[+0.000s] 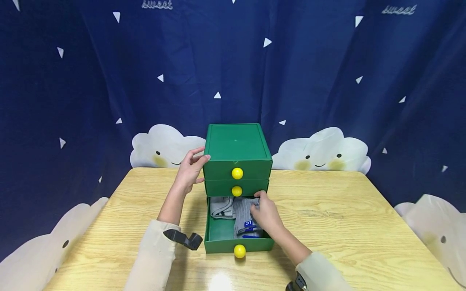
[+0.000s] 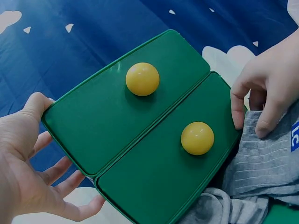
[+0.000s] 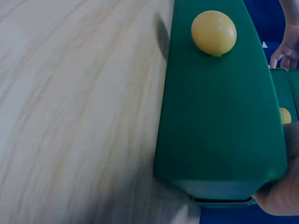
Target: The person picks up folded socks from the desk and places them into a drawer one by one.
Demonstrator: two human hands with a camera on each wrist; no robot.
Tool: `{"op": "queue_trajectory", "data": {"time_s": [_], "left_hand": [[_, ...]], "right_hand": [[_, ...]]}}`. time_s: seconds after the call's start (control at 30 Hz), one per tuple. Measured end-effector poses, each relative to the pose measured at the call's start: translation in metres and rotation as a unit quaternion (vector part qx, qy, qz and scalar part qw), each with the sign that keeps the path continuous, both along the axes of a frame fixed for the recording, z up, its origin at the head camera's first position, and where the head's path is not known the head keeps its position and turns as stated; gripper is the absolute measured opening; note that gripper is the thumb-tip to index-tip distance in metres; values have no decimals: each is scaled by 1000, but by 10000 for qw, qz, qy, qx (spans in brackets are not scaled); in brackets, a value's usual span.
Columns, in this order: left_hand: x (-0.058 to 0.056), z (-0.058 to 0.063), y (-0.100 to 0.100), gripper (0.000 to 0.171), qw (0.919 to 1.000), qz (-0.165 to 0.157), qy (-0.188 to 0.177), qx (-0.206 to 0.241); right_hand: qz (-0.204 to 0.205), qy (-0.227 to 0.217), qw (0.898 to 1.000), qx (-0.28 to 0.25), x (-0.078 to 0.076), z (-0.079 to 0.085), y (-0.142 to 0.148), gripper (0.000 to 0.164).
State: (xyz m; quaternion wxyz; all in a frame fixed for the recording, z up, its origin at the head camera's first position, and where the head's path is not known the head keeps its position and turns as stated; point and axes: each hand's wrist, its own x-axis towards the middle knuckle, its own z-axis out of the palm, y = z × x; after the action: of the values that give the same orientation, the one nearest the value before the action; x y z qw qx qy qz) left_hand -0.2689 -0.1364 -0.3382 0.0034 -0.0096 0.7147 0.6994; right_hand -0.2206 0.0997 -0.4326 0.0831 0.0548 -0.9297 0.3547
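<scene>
A green drawer box (image 1: 236, 141) with yellow ball knobs stands on the table, its bottom drawer (image 1: 220, 245) pulled out. Inside that drawer lies a folded light grey sock (image 1: 221, 208) at the left. Beside it is a ribbed grey sock (image 1: 243, 214) with a blue label. My right hand (image 1: 267, 212) pinches the ribbed sock's upper edge between thumb and fingers, as the left wrist view shows. My left hand (image 1: 189, 169) rests against the box's upper left side, thumb at the front corner (image 2: 46, 109) and fingers spread. In the right wrist view the drawer front (image 3: 219, 107) hides the socks.
The wooden table (image 1: 327, 218) extends on both sides of the box. Behind it hangs a dark blue curtain (image 1: 233, 60) with white triangles and clouds. The two upper drawers, with their yellow knobs (image 1: 237, 173), are closed above the pulled-out one.
</scene>
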Motion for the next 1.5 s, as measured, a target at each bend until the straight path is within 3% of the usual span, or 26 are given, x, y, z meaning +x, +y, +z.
{"op": "queue_trajectory", "data": {"time_s": [0.13, 0.3, 0.57, 0.67, 0.83, 0.9, 1.03, 1.13, 1.2, 1.27, 1.37, 1.5], "left_hand": [[0, 0, 0, 50, 10000, 20, 32, 4], [3, 3, -1, 51, 10000, -71, 39, 23], [1, 0, 0, 50, 10000, -57, 46, 9], [0, -1, 0, 49, 10000, -54, 48, -16], [-2, -1, -1, 48, 10000, -18, 21, 8], [-3, -2, -1, 48, 10000, -24, 0, 15], [-3, -3, -1, 48, 10000, -30, -20, 44], [-3, -3, 0, 48, 10000, -42, -18, 47], [-3, -3, 0, 48, 10000, -49, -12, 37], [-3, -3, -1, 48, 10000, -52, -9, 34], [-3, -3, -1, 48, 10000, -53, -15, 41], [-2, -3, -1, 48, 10000, -49, -22, 52]], "right_hand": [[79, 683, 9947, 759, 4, 0, 0, 21], [254, 1393, 9750, 1710, 4, -3, -2, 13], [400, 2570, 9118, 3178, 4, -14, -3, 5], [440, 2706, 9035, 3294, 4, -13, -2, 9], [791, 2411, 9100, 3278, 5, -7, 1, 16], [989, 2163, 9185, 3158, 8, -4, 2, 13], [1145, 1443, 9519, 2448, 15, 4, 4, 8], [1019, 820, 9782, 1615, 22, 11, 5, 8], [932, 408, 9899, 984, 27, 15, 7, 6], [908, 74, 9952, 359, 33, 20, 8, 5], [903, -332, 9948, -338, 43, 25, 11, 4], [898, -665, 9912, -707, 55, 32, 13, 6]]}}
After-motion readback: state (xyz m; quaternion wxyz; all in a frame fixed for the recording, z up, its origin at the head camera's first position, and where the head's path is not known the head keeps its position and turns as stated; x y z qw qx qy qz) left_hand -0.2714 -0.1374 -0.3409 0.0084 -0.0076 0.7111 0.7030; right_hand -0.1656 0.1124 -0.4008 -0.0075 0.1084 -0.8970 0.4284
